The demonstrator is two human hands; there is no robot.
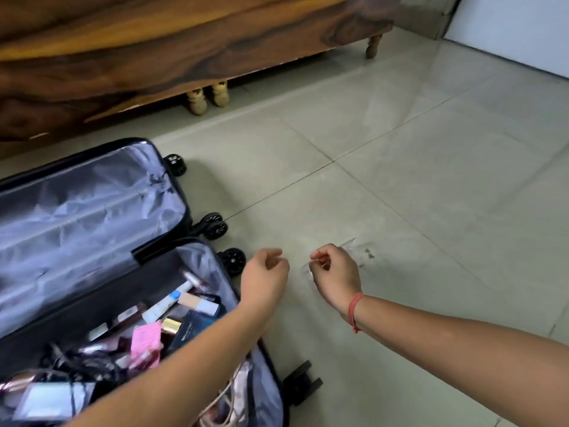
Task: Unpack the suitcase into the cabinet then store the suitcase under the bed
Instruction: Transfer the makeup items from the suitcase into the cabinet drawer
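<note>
A dark suitcase (172, 192) lies open on the floor at the left, its grey lining showing. The far half is bare; the near half holds several cosmetics, among them a white tube (167, 300), a pink cloth (146, 343) and dark cables (77, 365). My left hand (264, 278) hovers just right of the suitcase, fingers loosely curled, holding nothing. My right hand (335, 275) pinches a thin clear plastic bag (345, 248) just above the tiles. The wooden bed (154, 57) stands behind the suitcase on short turned legs.
Pale floor tiles (415, 180) stretch to the right of the suitcase. A white wall (523, 29) rises at the far right. The suitcase wheels (215, 226) point toward the open floor. A gap runs under the bed (277, 69).
</note>
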